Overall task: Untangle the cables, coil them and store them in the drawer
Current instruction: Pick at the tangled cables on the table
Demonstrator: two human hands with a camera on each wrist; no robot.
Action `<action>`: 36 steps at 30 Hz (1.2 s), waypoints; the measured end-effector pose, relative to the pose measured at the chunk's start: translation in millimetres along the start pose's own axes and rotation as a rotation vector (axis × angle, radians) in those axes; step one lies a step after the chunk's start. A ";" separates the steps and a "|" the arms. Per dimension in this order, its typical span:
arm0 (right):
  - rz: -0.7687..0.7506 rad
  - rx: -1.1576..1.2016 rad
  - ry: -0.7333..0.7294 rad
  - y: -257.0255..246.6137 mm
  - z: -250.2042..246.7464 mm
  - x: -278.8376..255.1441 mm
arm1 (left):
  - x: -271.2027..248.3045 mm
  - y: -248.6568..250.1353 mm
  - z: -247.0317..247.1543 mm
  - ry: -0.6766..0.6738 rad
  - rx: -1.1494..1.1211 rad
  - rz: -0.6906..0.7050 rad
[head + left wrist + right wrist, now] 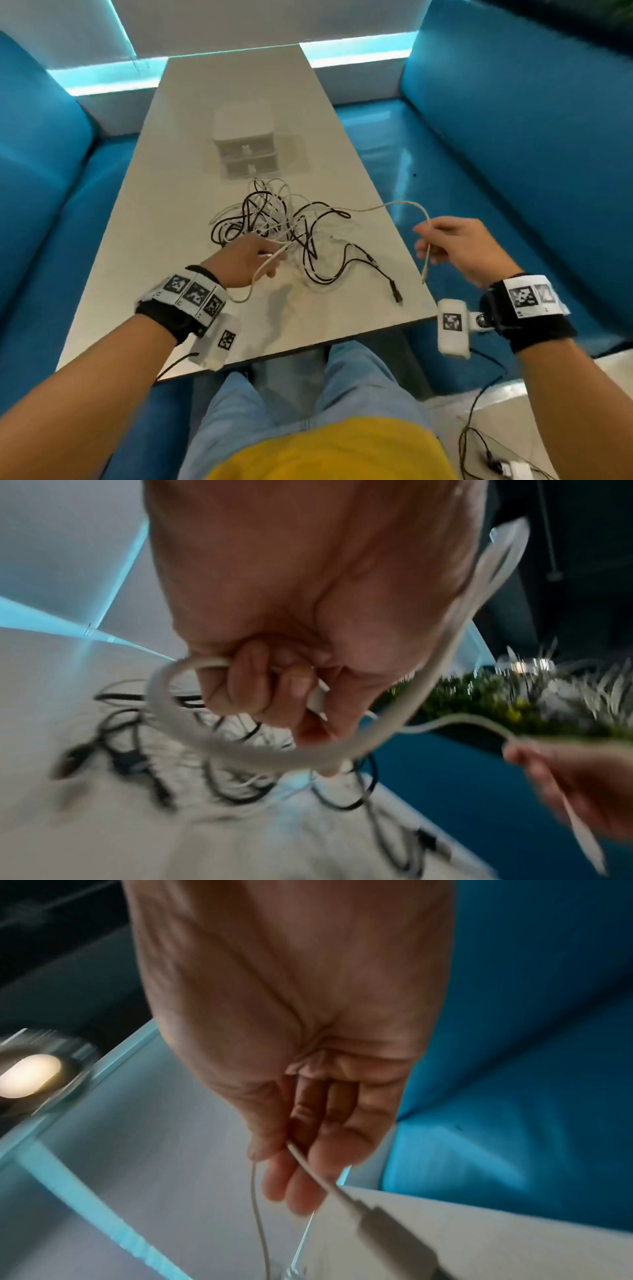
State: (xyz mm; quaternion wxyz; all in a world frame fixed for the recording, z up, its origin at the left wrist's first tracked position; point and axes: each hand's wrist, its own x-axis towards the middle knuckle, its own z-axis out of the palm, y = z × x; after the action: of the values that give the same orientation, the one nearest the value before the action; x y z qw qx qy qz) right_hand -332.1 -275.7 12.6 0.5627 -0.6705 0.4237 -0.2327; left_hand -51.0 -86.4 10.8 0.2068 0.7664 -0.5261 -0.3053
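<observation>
A tangle of black and white cables (281, 226) lies in the middle of the grey table (164, 219). My left hand (246, 262) hovers at the tangle's near left and grips one end of a white cable (212, 739), fingers curled round it. That cable loops below my wrist. My right hand (455, 246) is raised past the table's right edge and pinches the same kind of white cable (400, 205) near its plug, which hangs down (424, 270). In the right wrist view thumb and fingers pinch the thin cable (301, 1158). A small white two-drawer box (245, 144) stands behind the tangle, drawers closed.
Blue bench seats (496, 144) flank the table on both sides. A black cable end with a plug (395, 294) lies near the table's front right edge. My knees sit under the near edge. Wires and a small device lie on the floor at right (507, 469).
</observation>
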 end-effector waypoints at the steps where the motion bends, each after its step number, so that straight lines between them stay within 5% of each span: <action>1: 0.049 0.084 0.011 6.9 -6.8 -6.3 | 4.2 9.2 -1.2 0.048 -0.075 0.002; 4: 0.179 0.039 0.013 32.5 -24.5 -11.9 | 14.0 33.5 -4.2 0.222 0.061 0.008; 7: 0.332 -0.394 0.072 58.7 -40.7 -9.9 | 11.1 59.3 4.1 0.309 0.294 0.013; 9: 0.288 -0.621 0.095 59.2 -39.2 -15.1 | 8.6 76.1 13.3 0.336 0.284 0.107; 13: -0.181 -0.406 -0.165 26.5 7.3 -35.1 | 10.9 105.0 36.1 0.183 -0.213 0.255; 18: -0.220 -0.429 -0.580 16.6 53.4 -47.9 | 16.2 117.6 63.0 0.196 -0.701 0.269; 23: -0.115 -0.102 -0.423 29.2 65.6 -47.1 | 20.7 120.4 77.1 0.135 -0.954 0.228; 29: -0.048 -0.306 -0.350 49.4 37.3 -34.8 | 27.5 125.6 84.7 0.101 -1.045 0.233; 36: 0.092 -0.450 -0.365 85.9 -15.1 -54.1 | 47.4 137.0 85.8 0.171 -1.222 0.056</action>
State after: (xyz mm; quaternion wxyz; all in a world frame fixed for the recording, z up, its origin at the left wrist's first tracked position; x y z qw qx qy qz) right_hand -399.1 -239.9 -56.4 0.4768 -0.7894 0.3863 0.0175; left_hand -190.7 -179.7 23.9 0.6576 0.5170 -0.2579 -0.4835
